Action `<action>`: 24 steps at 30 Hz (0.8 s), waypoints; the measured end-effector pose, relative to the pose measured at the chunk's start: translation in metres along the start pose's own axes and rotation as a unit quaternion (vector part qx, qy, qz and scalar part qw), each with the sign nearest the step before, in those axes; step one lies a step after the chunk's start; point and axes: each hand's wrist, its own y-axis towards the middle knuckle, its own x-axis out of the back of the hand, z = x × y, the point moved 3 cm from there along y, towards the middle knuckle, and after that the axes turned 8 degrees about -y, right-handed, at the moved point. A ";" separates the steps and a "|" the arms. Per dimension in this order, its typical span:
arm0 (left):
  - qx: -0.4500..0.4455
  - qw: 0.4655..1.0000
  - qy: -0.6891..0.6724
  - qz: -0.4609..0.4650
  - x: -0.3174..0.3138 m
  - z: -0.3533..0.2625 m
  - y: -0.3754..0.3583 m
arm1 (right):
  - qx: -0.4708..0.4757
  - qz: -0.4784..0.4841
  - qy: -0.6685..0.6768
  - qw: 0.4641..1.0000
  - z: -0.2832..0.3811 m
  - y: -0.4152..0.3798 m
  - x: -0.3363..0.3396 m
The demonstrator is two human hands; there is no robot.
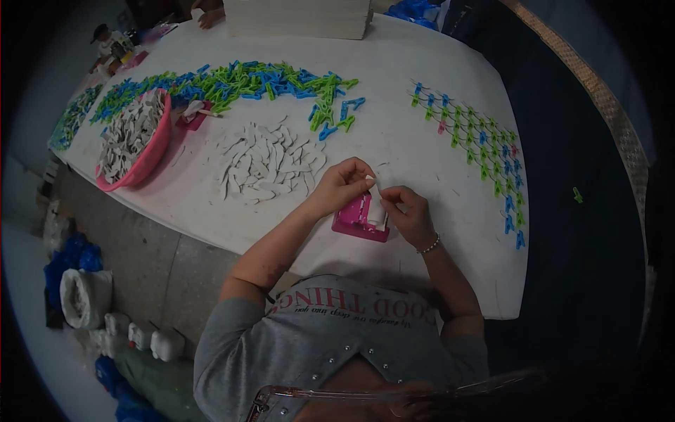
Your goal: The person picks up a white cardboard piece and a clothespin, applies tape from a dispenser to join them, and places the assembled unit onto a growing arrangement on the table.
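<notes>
My left hand [342, 186] is closed, thumb and finger pinching a small white piece [373, 187] above a pink device [359, 219] at the table's near edge. On the other side of the device, my right hand [410, 212] has its fingers pressed together at the lower part of the white piece; what its fingertips grip is too small to make out. A white roll or strip [376, 211] lies on the pink device between the hands. Left of my hands spreads a loose pile of whitish strips [271, 162].
Blue and green clips [260, 79] are heaped across the table's far side. A pink basin [151, 156] holds whitish pieces. Linked clips [472, 137] lie in rows at the right. A large pale block [299, 17] and another person's hand [208, 17] are at the far edge.
</notes>
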 end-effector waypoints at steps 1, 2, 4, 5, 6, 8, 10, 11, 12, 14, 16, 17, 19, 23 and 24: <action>-0.002 1.000 0.021 0.009 -0.001 0.001 -0.001 | 0.015 -0.015 -0.036 0.999 0.000 -0.003 0.000; -0.004 0.999 0.043 0.018 -0.003 0.001 -0.002 | 0.032 -0.031 -0.072 0.996 0.001 -0.004 0.000; -0.014 0.998 0.066 0.014 -0.002 0.005 -0.002 | 0.051 -0.041 -0.077 0.995 -0.001 -0.005 -0.003; -0.024 0.995 0.092 0.012 -0.001 0.005 -0.002 | 0.072 -0.053 -0.082 0.993 -0.001 -0.006 -0.005; -0.024 0.995 0.092 0.011 -0.001 0.006 -0.003 | 0.071 -0.051 -0.082 0.993 0.000 -0.006 -0.006; -0.039 0.986 0.161 0.016 0.000 0.002 -0.004 | 0.059 -0.051 -0.087 0.993 0.001 -0.007 -0.007; -0.040 0.982 0.182 0.020 -0.001 -0.002 -0.006 | 0.069 -0.049 -0.096 0.992 0.000 -0.007 -0.008; -0.042 0.978 0.204 0.025 -0.002 -0.004 -0.006 | 0.080 -0.048 -0.106 0.990 0.000 -0.008 -0.008; -0.041 0.978 0.204 0.025 -0.001 -0.005 -0.007 | 0.080 -0.047 -0.105 0.990 0.000 -0.008 -0.007; -0.052 0.962 0.265 0.041 0.000 -0.006 -0.009 | 0.105 -0.040 -0.124 0.986 0.001 -0.009 -0.003; -0.091 0.944 0.311 0.066 -0.001 -0.007 -0.011 | 0.138 -0.032 -0.154 0.978 -0.006 -0.011 0.002; -0.131 0.921 0.355 0.090 -0.003 -0.008 -0.012 | 0.171 -0.024 -0.184 0.968 -0.006 -0.012 0.004; -0.129 0.913 0.373 0.099 -0.005 -0.004 -0.013 | 0.178 -0.021 -0.199 0.963 -0.007 -0.014 0.007; -0.148 0.893 0.409 0.114 -0.015 -0.004 -0.012 | 0.198 -0.016 -0.241 0.950 -0.003 -0.015 0.014; -0.149 0.893 0.410 0.115 -0.016 -0.004 -0.011 | 0.198 -0.017 -0.240 0.950 -0.003 -0.015 0.015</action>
